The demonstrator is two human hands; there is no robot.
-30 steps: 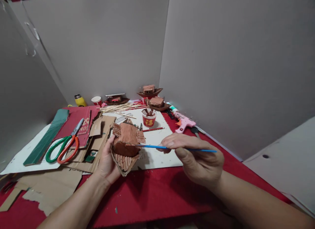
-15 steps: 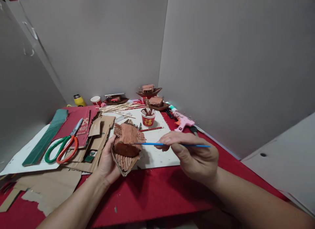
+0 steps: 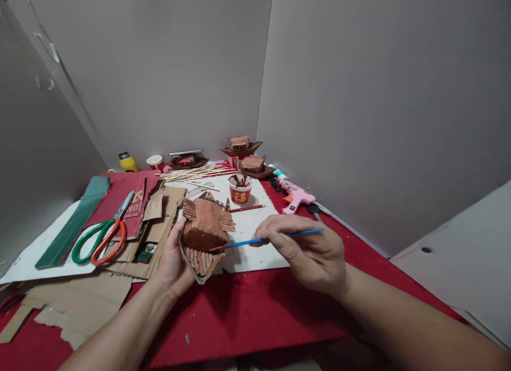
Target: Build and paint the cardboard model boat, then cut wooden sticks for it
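Note:
A small cardboard model boat (image 3: 205, 222), coated in reddish-brown paint, is held tilted in my left hand (image 3: 174, 262). Its rounded cabin faces up and a ribbed deck end points toward me. My right hand (image 3: 303, 251) pinches a thin blue paintbrush (image 3: 259, 240). The brush's tip touches the boat where the cabin's end meets the ribbed deck. Beyond the boat, a red paper cup (image 3: 240, 194) with brown paint smeared inside stands on white paper, and a red pencil (image 3: 249, 208) lies in front of it.
Orange-and-green-handled scissors (image 3: 107, 235) rest on cardboard pieces (image 3: 167, 200) at left, beside a green strip (image 3: 74, 222). Behind lie thin wooden sticks (image 3: 195, 173) and several finished-looking boats (image 3: 241, 146). A pink glue gun (image 3: 297, 196) sits at right near the grey wall.
The brush tip has moved down from the cabin's upper edge to the deck joint. My right hand has shifted slightly left, and the brush now slants more. The boat stays nearly still.

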